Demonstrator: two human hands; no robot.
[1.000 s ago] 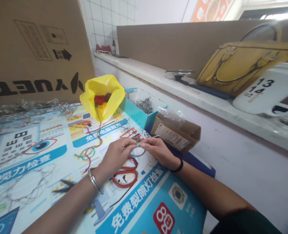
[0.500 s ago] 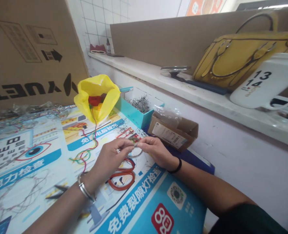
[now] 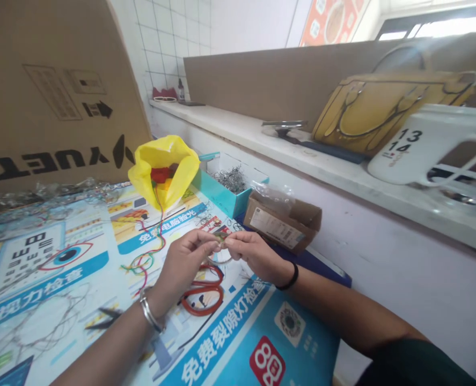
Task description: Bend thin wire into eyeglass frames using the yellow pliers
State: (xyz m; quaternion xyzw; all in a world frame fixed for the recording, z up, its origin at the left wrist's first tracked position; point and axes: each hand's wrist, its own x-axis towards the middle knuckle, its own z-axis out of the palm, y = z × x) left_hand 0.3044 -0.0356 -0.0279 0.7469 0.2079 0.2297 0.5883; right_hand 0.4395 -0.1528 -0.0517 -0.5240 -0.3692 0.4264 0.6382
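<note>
My left hand [image 3: 187, 260] and my right hand [image 3: 257, 257] meet over the table, thumbs and fingertips pinched together. Between them they grip a thin, pale hoop [image 3: 220, 259]; its lower curve hangs below the fingers, and the fingertips hide part of it. Just below the hands is a pair of red glasses [image 3: 203, 300], which I cannot tell to be real or printed on the sheet. Colored cords [image 3: 143, 262] in red, green and yellow lie left of my left hand and run up into a yellow bag [image 3: 163, 166]. Dark-bladed scissors or pliers [image 3: 104, 318] lie beside my left forearm.
A teal box [image 3: 229, 193] of tangled wire bits and a small brown carton [image 3: 282, 222] stand beyond the hands. Loose wire [image 3: 32, 321] lies at left. A white mug [image 3: 423, 145] and yellow bag picture [image 3: 378, 115] are on the ledge side. A large cardboard box [image 3: 60, 134] stands behind.
The view has tilted a little, so the surroundings sit slightly lower. Both hands keep pinching the hoop at nearly the same place, with small shifts of the fingers.
</note>
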